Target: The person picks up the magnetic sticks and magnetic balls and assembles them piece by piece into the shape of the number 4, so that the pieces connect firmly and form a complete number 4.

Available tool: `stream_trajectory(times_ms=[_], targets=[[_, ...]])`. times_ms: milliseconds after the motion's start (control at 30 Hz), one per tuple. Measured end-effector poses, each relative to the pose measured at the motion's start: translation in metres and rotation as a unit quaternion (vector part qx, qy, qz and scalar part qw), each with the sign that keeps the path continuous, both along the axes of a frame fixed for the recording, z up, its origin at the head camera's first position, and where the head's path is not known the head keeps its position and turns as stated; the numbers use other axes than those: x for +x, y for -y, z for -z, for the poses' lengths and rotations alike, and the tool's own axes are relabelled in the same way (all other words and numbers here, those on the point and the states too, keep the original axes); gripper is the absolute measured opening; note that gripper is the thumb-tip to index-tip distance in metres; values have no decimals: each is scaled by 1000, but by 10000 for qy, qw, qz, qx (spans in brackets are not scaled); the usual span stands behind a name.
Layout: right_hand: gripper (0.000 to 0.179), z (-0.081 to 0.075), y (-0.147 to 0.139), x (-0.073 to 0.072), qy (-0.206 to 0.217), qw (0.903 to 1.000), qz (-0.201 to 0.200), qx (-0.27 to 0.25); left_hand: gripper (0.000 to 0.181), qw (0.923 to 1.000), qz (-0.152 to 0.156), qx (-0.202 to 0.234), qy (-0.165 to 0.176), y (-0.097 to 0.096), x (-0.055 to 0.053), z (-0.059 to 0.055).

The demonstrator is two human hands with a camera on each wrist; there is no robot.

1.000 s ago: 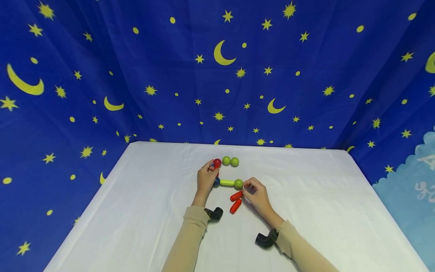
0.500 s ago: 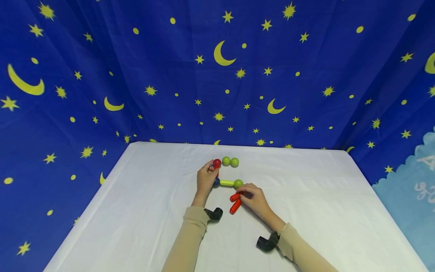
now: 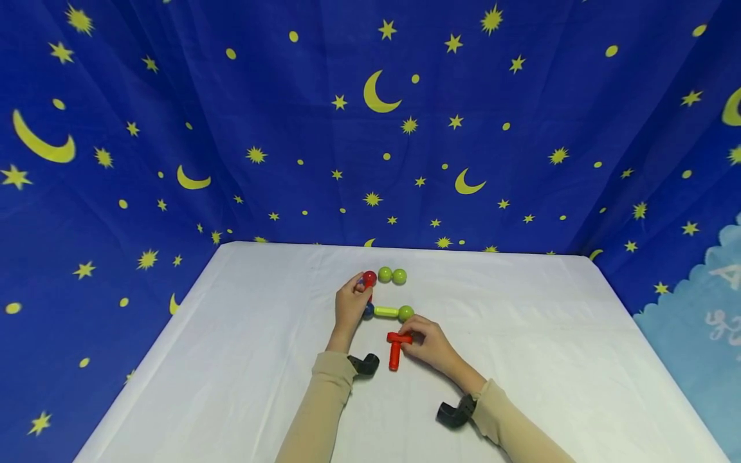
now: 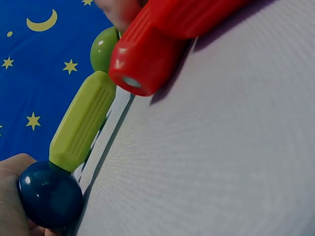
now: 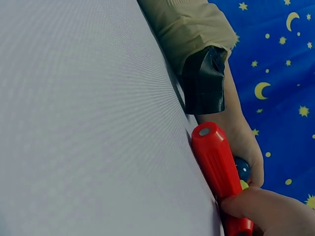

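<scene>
My left hand (image 3: 350, 305) grips a red rod (image 3: 370, 294) standing between a red ball (image 3: 370, 278) and a blue ball (image 3: 368, 311). From the blue ball, a yellow-green rod (image 4: 83, 120) runs to a green ball (image 3: 406, 313). My right hand (image 3: 429, 344) pinches a loose red rod (image 3: 396, 337) just in front of that green ball. A second red rod (image 3: 394, 357) meets it crosswise, pointing toward me. In the right wrist view, my thumb (image 5: 253, 206) lies against red plastic, and a grey metal disc shows in the rod end (image 5: 204, 132).
Two green balls (image 3: 392, 275) sit side by side beyond the red ball. All the pieces are on a white-covered table (image 3: 260, 321). A blue star-and-moon cloth (image 3: 324, 161) hangs behind and along the sides. Black wrist cameras (image 3: 366, 364) protrude from both cuffs.
My right hand has moved from beside the green ball down and left onto the red rods. One rod has turned crosswise and the other has swung toward me. My left hand stays put.
</scene>
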State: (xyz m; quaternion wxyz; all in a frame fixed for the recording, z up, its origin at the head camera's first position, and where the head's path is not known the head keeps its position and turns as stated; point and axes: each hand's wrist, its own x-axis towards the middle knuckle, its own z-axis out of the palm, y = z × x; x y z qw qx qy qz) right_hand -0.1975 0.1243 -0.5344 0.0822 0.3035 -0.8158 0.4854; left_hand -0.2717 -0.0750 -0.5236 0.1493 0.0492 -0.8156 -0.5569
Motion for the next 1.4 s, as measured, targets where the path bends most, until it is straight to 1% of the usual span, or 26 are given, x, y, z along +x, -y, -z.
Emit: stream_trajectory(times_ms=[67,200,267,367,467,600,733,833,967,1067,1233,1300,1400], targets=[[20,-5,2,2,61,10000,-74,-1,43,10000,-6,-4,13,0,0,0],[16,-23,5,10,172,9996,-210,30,42,10000,-35,-21,31,0,-1,0],[15,-30,5,13,110,9996,-278,-3,42,10000,-48,-18,48,0,-1,-1],[16,-33,5,14,-27,9995,-297,-127,42,9999,-66,13,87,0,-1,-1],[16,-31,5,13,-175,9991,-235,-304,42,9999,-91,6,108,0,-1,-1],[15,-32,5,12,-103,9985,-24,-541,42,9999,-119,-27,97,0,-2,0],[12,-34,5,13,55,9970,139,-764,42,9998,-135,-15,133,-1,-1,1],[11,-35,4,13,-54,9953,245,-935,42,9998,-129,-4,133,-1,-1,1],[9,-39,5,13,-152,9917,627,-1112,42,9999,-101,-10,88,-1,-1,1],[12,-40,6,11,-22,9860,957,-1368,42,9999,-77,-20,73,-1,-1,2],[17,-36,5,7,327,9707,1373,-1944,42,10000,-61,-31,66,-1,0,0],[17,-36,5,4,434,9661,1522,-2038,42,10000,-63,-28,58,-1,0,0],[18,-37,4,1,477,9621,1693,-2086,42,10000,-60,-21,49,-1,0,0]])
